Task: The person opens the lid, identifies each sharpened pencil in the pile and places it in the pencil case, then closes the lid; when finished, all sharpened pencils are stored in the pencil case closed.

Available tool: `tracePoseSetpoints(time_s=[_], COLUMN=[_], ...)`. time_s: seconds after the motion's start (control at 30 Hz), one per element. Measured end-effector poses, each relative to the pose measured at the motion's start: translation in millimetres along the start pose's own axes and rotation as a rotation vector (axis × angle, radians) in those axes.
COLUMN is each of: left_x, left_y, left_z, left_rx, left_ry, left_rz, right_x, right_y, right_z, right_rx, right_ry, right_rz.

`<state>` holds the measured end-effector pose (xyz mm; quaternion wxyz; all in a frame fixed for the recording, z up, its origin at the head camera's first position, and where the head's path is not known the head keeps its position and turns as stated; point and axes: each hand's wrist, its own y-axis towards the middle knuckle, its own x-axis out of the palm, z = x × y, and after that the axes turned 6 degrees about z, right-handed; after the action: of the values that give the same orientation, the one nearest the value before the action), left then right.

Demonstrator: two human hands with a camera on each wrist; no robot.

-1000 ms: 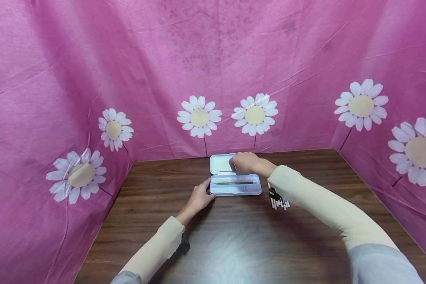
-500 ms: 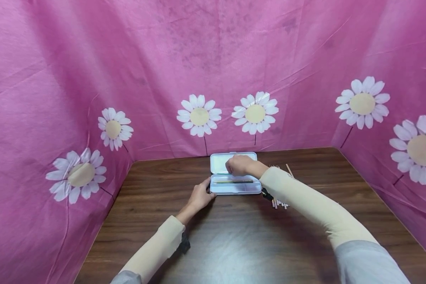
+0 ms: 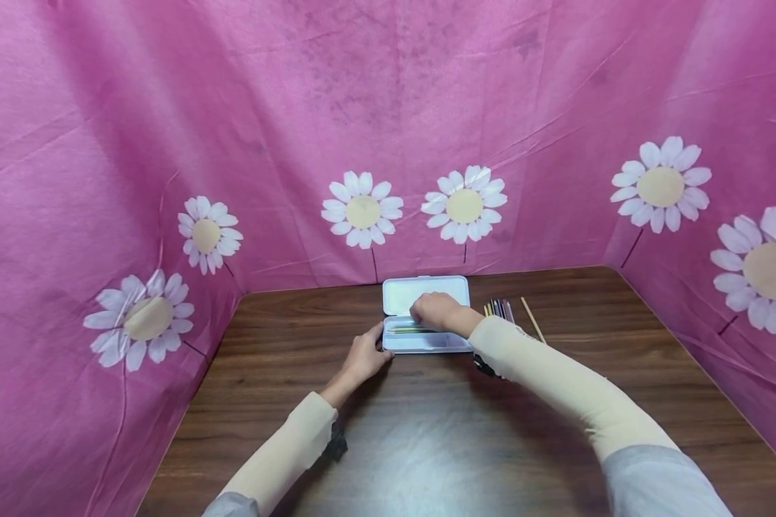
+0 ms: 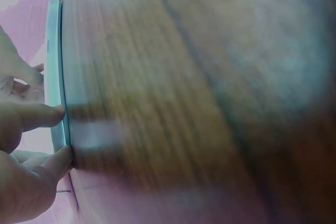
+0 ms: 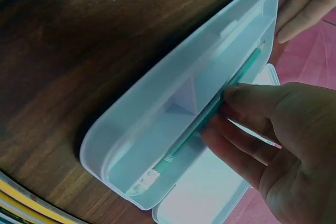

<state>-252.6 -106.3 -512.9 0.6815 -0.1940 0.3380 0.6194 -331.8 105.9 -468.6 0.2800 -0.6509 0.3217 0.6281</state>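
Note:
A white pencil case [image 3: 427, 351] lies open on the table, its lid [image 3: 404, 291] folded back toward the curtain. My left hand [image 3: 364, 357] grips the case's left end, thumb at the front corner and fingers round the side. Over the tray is my right hand [image 3: 438, 311], pinching a green pencil [image 5: 181, 142] between thumb and fingertips. The pencil lies lengthwise in the tray's back part, its white eraser end toward the right end of the case. A small divider [image 5: 185, 95] stands inside the tray. In the head view, my right hand covers part of the pencils inside.
To the right of the case, several colored pencils [image 3: 499, 309] lie together, partly under my right sleeve. A single tan pencil [image 3: 533, 319] lies apart from them at a slant. A pink flowered curtain [image 3: 284, 237] rises behind the wooden table [image 3: 427, 438].
My right hand has come from over the lid down and nearer into the tray with the pencil. My right forearm has shifted, uncovering the pencils' far ends. The left hand has stayed in place.

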Motion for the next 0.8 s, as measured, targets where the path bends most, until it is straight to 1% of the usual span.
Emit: tracePoseSetpoints(time_s=[0.23, 0.53, 0.63, 0.67, 0.8], left_x=[-0.2, -0.4, -0.5, -0.2, 0.4], left_y=[1.1, -1.0, -1.0, -0.9, -1.4], left_z=[-0.5, 1.0, 0.8, 0.7, 0.5], left_rx=[0.004, 0.005, -0.001, -0.007, -0.009], left_ry=[-0.007, -0.007, -0.007, -0.008, -0.009], left_rz=[0.002, -0.006, -0.005, -0.004, 0.0], right_x=[2.1, 2.8, -2.7, 5.0, -4.7], right_y=[-3.2, -6.4, -9.5, -6.8, -15.1], right_z=[0.0, 1.9, 4.0, 12.5, 19.6], right_rx=[-0.033, -0.03, -0.028, -0.048, -0.046], right_ry=[-0.013, 0.027, 0.061, 0.077, 0.116], right_rz=[0.004, -0.001, 0.021, 0.05, 0.116])
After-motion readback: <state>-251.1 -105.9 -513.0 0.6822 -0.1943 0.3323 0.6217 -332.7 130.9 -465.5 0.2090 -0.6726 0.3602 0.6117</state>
